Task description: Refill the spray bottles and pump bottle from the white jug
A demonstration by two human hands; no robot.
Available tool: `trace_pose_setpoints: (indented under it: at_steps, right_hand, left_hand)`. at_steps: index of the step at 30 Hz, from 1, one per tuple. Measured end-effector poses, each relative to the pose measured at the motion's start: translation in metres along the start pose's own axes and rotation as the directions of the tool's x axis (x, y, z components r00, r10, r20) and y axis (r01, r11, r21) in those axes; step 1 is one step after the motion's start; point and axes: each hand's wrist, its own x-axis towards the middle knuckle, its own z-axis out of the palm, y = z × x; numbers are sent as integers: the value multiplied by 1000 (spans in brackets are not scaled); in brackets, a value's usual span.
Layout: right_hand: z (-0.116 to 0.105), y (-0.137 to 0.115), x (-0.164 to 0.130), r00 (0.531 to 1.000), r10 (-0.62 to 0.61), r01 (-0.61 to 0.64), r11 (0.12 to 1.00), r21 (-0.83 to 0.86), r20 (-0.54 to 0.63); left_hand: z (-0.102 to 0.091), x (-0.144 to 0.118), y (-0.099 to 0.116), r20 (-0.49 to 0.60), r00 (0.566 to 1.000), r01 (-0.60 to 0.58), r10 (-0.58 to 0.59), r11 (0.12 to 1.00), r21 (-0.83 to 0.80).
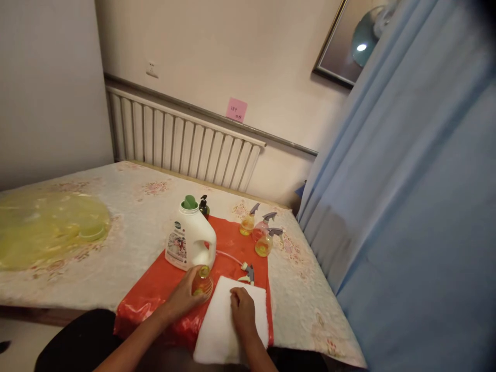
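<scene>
My left hand (189, 290) is wrapped around a small clear bottle (203, 284) with an uncovered neck, yellowish inside, just in front of the large white jug (189, 235). The jug stands upright, with a green piece (189, 202) at its mouth. My right hand (243, 312) is over a folded white cloth (219, 330), its fingers curled together; whether they pinch anything is hidden. Beyond the cloth lies a detached trigger spray head (248, 274) with its thin tube on the red sheet (225, 235).
Three trigger spray bottles, one yellow (247, 224), one pink (260, 231) and another yellow (264, 246), stand at the sheet's right edge. A dark pump bottle (204, 206) is behind the jug. Yellow see-through plastic (50, 227) lies left. A blue curtain (403, 206) hangs right.
</scene>
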Motion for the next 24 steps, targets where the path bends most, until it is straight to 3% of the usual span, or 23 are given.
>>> trace_pose_setpoints:
  at_steps: [4, 9, 15, 24]
  right_hand:
    - [7, -7, -15, 992, -127, 124, 976, -177, -6]
    - [11, -7, -21, 981, -195, 189, 935, -300, 9]
    - [8, -4, -18, 953, -261, 301, 860, -411, 151]
    - [12, -4, -19, 962, -225, 270, 862, -429, 154]
  left_hand:
    - [2, 1, 2, 3, 1000, 23, -23, 1000, 11]
    - [1, 1, 6, -7, 999, 37, -36, 999, 22]
    - [2, 1, 4, -2, 1000, 30, -30, 999, 19]
    - [5, 3, -4, -62, 998, 29, -30, 999, -13]
